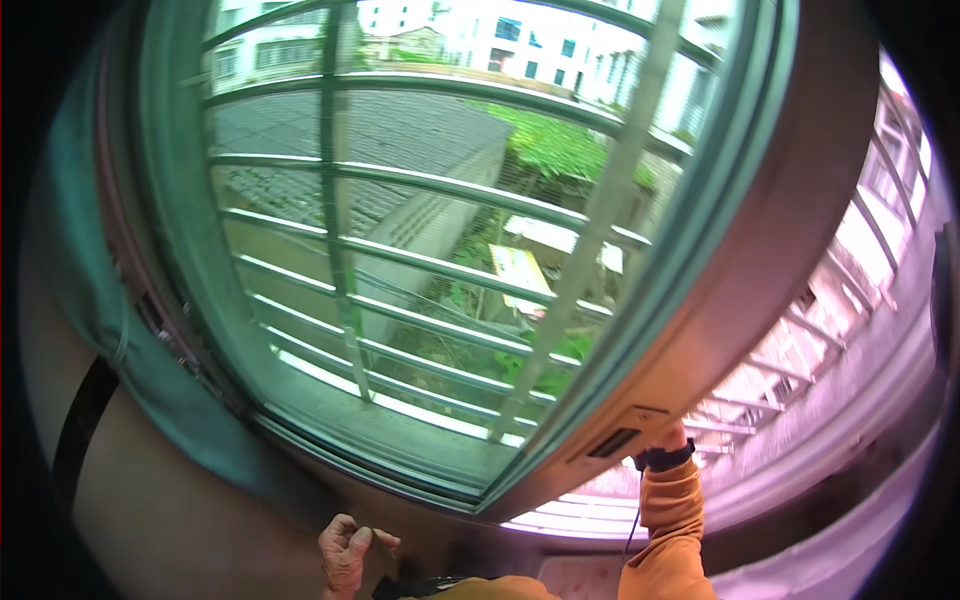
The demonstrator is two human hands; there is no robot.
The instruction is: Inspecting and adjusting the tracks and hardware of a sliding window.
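A window sash (720,330) with a broad brownish frame and a greenish glass pane (420,200) stands before me. My right hand (676,437), below an orange sleeve and a dark wristband (668,457), is at the outer edge of that frame, close to a dark recessed latch (612,442). Its fingers are mostly hidden behind the frame. Low in front, away from the sash, is my left hand (345,552). Thumb and fingertips press together there; what they pinch, if anything, is too small to make out.
Metal security bars (450,255) cross the view behind the glass, and more bars (800,325) show at the right. A teal curtain (150,400) hangs at the left beside a black strip (80,430). Rooftops and greenery lie outside.
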